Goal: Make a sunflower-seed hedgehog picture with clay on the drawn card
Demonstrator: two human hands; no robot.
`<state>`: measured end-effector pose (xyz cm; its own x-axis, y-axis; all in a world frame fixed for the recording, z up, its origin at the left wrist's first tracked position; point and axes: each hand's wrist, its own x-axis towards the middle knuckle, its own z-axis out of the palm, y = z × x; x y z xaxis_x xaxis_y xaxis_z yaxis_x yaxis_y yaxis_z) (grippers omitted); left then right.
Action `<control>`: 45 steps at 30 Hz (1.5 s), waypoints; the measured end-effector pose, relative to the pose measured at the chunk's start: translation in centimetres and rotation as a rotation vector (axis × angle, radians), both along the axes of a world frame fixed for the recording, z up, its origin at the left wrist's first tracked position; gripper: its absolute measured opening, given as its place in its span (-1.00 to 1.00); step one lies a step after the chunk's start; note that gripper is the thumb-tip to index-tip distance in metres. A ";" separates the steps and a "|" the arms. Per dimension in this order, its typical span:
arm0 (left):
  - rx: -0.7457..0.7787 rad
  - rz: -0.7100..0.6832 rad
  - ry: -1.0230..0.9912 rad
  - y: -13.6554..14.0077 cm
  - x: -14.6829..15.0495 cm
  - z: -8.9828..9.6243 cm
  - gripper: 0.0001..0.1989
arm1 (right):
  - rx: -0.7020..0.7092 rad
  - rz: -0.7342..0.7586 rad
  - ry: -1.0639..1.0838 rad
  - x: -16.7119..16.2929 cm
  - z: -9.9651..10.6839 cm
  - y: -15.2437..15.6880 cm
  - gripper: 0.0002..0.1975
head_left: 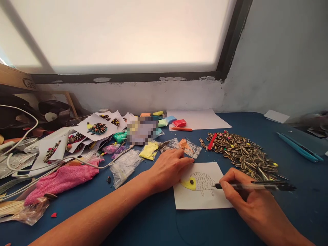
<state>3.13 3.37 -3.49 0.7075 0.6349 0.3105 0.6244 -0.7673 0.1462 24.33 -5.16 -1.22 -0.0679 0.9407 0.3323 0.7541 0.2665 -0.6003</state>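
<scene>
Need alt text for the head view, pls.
A person's right hand holds a black pen to an animal drawing on white paper; the left hand rests at the paper's upper-left corner. Beyond the right hand, striped seeds lie piled on a blue table; seed-decorated sheets and pink cloth lie to the left.

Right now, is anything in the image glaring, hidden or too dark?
Head view: the pane glares nearly white; the clutter near the cardboard box looks dark; a pixelated patch masks something beyond the yellow packet; the drawing and pen look clear.
</scene>
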 end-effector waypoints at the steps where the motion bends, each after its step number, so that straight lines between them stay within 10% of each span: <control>1: 0.000 0.000 0.001 0.0 0.0 0.0 -0.70 | -0.006 0.002 -0.001 0.0 0.0 0.1 -0.76; 45: -0.024 0.008 0.011 -0.2 0.0 0.3 -0.69 | -0.110 0.007 0.006 0.4 0.3 -0.2 -0.74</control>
